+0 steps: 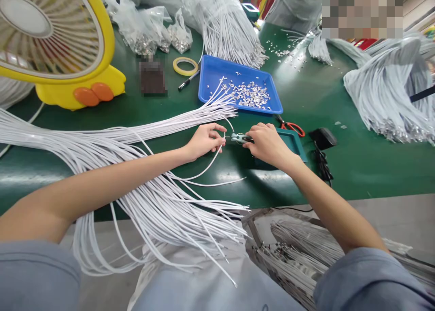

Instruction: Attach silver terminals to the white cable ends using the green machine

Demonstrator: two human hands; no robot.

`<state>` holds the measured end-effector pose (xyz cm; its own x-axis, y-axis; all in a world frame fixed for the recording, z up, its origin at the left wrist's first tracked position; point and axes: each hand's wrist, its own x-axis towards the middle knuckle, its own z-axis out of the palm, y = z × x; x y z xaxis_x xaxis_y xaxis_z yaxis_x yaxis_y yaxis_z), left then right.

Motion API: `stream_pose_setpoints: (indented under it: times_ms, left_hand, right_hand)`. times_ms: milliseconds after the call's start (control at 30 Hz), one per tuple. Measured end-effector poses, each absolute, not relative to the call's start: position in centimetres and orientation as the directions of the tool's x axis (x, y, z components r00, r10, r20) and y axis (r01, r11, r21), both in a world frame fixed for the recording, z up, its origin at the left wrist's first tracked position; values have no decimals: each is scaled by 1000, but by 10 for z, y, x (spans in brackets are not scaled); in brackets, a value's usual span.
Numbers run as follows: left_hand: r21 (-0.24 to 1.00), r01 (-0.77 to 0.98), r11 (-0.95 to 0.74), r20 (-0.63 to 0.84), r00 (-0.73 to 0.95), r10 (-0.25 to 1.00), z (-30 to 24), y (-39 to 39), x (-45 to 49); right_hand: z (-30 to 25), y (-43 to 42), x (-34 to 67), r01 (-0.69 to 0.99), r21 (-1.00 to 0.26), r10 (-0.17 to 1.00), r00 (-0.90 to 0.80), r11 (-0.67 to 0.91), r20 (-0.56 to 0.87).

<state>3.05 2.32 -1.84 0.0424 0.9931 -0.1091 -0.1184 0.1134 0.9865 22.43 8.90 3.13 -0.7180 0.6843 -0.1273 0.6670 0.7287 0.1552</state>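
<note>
My left hand (206, 142) pinches a thin white wire (211, 161) near its end, above the green table. Facing it, my right hand (268, 144) is closed around pliers (238, 138), whose jaws point toward the left fingers. Whether the jaws grip the wire end is too small to tell. A loose bundle of white wires (159, 202) lies under my left forearm and hangs over the table edge. Behind that hand, another bundle (176, 123) stretches to a blue tray (214, 70) holding many small metal pieces (253, 94).
A teal tray (295, 143) and red-handled scissors (295, 128) lie by my right hand, with a black adapter (322, 138) farther right. Yellow tape (185, 66), a pen (188, 80) and a yellow fan (81, 86) stand left. More wire bundles (384, 89) lie right, near another person.
</note>
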Motion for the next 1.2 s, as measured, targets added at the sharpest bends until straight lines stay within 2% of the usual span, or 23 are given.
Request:
stream_pose_setpoints:
  times_ms: [200,533,633,733,833,1067,1133,1200]
  left_hand:
    - [991,-91,100,-96,42,994,-27,24,30]
    - [993,-35,114,-111,64,992,-30,25,30]
    - [993,-24,116,-114,62,992,-29,24,30]
    - [993,-24,115,-113,66,991,-29,24,29]
    - [993,-20,114,-112,76,991,-29,25,28]
    - [992,-71,100,-95,79,992,-27,24,26]
    - [992,-99,82,-75,71,995,-27,24,27]
    - [991,-126,50,-44,52,998,-26,24,30]
  right_hand:
    - [33,82,218,684,90,689,-710,724,-146]
    - [33,76,206,711,70,712,-687,700,-142]
    - [29,80,211,717,8,713,-692,697,-113]
    - [26,87,220,760,-101,762,-647,642,-22]
    - [25,91,227,818,-143,830,-554,557,62]
    - [13,109,244,785,-207,812,-556,583,177]
    - [15,106,247,747,-274,791,-529,606,307]
    - [30,88,249,660,-384,745,-435,646,505]
